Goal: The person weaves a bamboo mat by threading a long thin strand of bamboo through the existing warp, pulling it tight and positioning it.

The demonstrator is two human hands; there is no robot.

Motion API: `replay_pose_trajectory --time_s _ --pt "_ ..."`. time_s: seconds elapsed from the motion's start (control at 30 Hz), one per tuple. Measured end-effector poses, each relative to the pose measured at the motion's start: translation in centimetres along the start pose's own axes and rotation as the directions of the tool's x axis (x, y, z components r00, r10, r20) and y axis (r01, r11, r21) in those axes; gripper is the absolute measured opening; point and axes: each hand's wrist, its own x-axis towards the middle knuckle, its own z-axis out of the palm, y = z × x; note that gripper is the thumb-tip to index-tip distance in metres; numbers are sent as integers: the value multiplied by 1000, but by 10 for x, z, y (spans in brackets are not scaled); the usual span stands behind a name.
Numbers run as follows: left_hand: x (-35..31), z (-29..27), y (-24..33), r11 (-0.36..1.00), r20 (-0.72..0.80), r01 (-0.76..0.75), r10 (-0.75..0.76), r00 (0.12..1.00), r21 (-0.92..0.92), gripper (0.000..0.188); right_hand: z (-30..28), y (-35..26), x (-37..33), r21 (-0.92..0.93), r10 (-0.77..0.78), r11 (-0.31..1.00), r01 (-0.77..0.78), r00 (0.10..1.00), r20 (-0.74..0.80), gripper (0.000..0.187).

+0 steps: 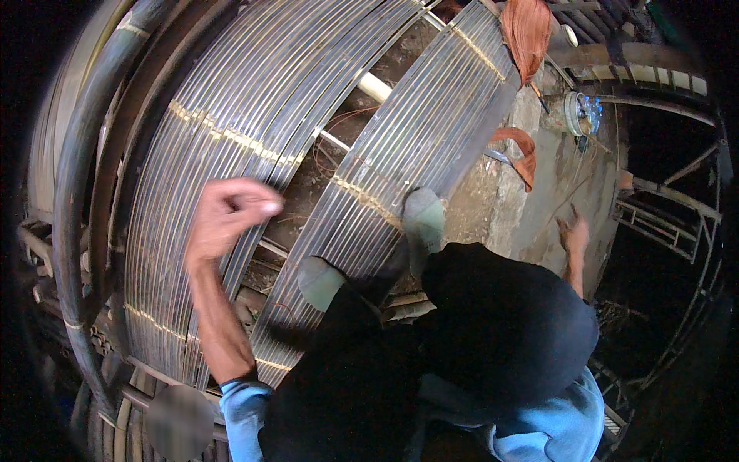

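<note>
My left hand (229, 217) is raised over a wide panel of long thin metal rods (254, 100). Its thumb and fingers are pinched together, slightly blurred; whatever they may hold is too small to make out. Pale bands (231, 137) cross the rods. Beside it lies a second, narrower rod panel (431, 115), where my grey-green shoes (423, 219) rest. Thin reddish wire (339, 123) loops across the gap between the panels. Out to the right, my right hand (573, 231) hangs above the grey floor with its fingers apart, holding nothing visible.
A thick bundle of orange-brown wire (527, 38) lies at the far end of the narrow panel, and a smaller orange-brown strip (526, 158) lies nearer. A bucket (573, 114) with blue-topped items stands at right. A large dark pipe (69, 185) curves along the left.
</note>
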Motion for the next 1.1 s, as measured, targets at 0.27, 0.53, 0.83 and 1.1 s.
replay_pose_trajectory --time_s 0.27,0.53,0.83,1.1 --pt "58 109 13 988 99 72 -59 993 -138 10 -85 -371 -52 999 -963 41 2 268 39 42" --pt "24 67 -18 872 -106 71 -139 985 -484 13 -92 -407 -54 972 -916 228 -66 325 237 33" --pt "16 64 -51 839 -196 75 -211 958 -539 15 -62 -428 -53 953 -939 216 212 314 143 17" --pt "-29 41 -92 865 -449 88 -341 826 -495 12 -12 -350 52 793 -424 -468 -389 887 184 17"
